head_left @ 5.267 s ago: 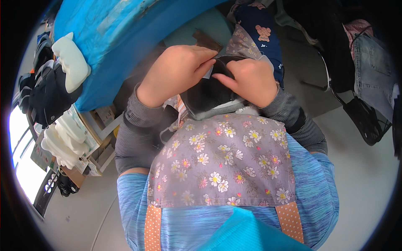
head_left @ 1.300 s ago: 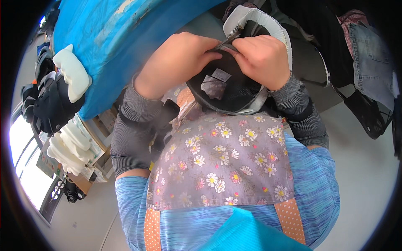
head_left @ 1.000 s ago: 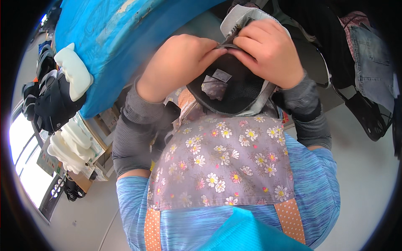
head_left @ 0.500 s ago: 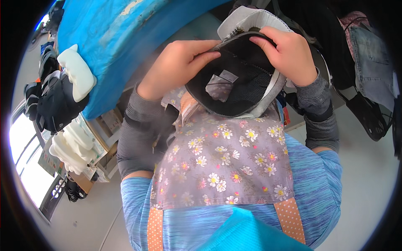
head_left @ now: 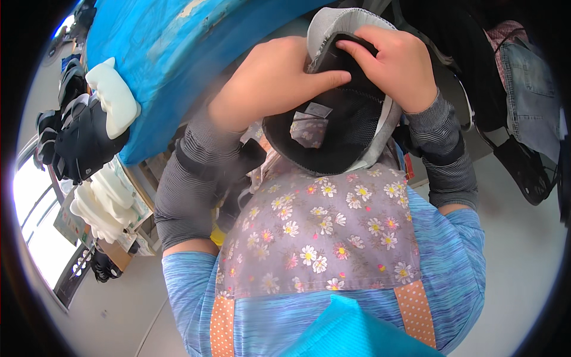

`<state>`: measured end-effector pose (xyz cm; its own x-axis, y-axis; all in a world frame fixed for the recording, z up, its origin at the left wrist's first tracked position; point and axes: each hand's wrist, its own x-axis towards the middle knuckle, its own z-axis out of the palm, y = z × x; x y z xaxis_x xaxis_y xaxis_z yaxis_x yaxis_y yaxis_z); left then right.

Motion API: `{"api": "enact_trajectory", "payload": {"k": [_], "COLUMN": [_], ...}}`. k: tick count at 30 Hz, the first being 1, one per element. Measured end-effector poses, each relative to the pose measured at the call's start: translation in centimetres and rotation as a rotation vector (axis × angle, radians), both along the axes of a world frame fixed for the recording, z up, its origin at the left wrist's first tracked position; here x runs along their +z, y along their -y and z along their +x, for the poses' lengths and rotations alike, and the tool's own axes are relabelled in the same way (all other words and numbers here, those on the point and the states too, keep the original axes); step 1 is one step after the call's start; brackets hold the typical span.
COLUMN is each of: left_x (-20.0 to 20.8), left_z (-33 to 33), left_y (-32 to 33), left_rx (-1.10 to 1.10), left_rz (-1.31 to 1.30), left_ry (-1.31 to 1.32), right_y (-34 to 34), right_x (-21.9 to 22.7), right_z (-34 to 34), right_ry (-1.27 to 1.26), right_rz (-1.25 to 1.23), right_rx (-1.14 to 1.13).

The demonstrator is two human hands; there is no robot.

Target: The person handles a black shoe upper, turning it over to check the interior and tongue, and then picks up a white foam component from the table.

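A bowl-shaped fabric piece [head_left: 357,119], cap-like, lies open toward me in front of my chest. Its inside is black mesh; light grey shows along its right side and on a curved flap [head_left: 321,33] at the far end. Through a gap in its bottom, the flowered apron is visible. My right hand [head_left: 398,65] pinches the black far edge between thumb and fingers. On the left side, my left hand [head_left: 273,77] grips the edge, its thumb stretched across the opening and its fingertips mostly hidden behind the fabric.
A blue-covered surface [head_left: 160,65] runs along the far left, with a white moulded piece [head_left: 113,98] by its edge. Black stacked items [head_left: 83,140] and more white moulded pieces [head_left: 104,205] stand below. Denim cloth [head_left: 529,83] and a dark strap-like thing [head_left: 520,169] hang at right.
My left hand has shifted up and right, its thumb reaching further over the opening. The right hand has moved slightly left and up, and the far edge is now pulled into a narrower fold.
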<state>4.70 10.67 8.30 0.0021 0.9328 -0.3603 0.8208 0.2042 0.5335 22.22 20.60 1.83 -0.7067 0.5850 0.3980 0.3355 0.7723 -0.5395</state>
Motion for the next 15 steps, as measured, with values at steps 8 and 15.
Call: {"api": "enact_trajectory", "payload": {"k": [8,15], "left_x": [0.7,2.1], "left_z": [-0.3,-2.1], "left_y": [-0.6,-0.2], "left_rx": [0.205,0.315], "left_rz": [-0.071,0.227], "left_ry": [0.086,0.297], "right_y": [-1.2,-3.0], "right_x": [2.0,3.8], "right_z": [-0.6,0.1], "right_ry": [-0.039,-0.302], "right_rz": [0.014,0.289], "right_rx": [0.067,-0.13]}}
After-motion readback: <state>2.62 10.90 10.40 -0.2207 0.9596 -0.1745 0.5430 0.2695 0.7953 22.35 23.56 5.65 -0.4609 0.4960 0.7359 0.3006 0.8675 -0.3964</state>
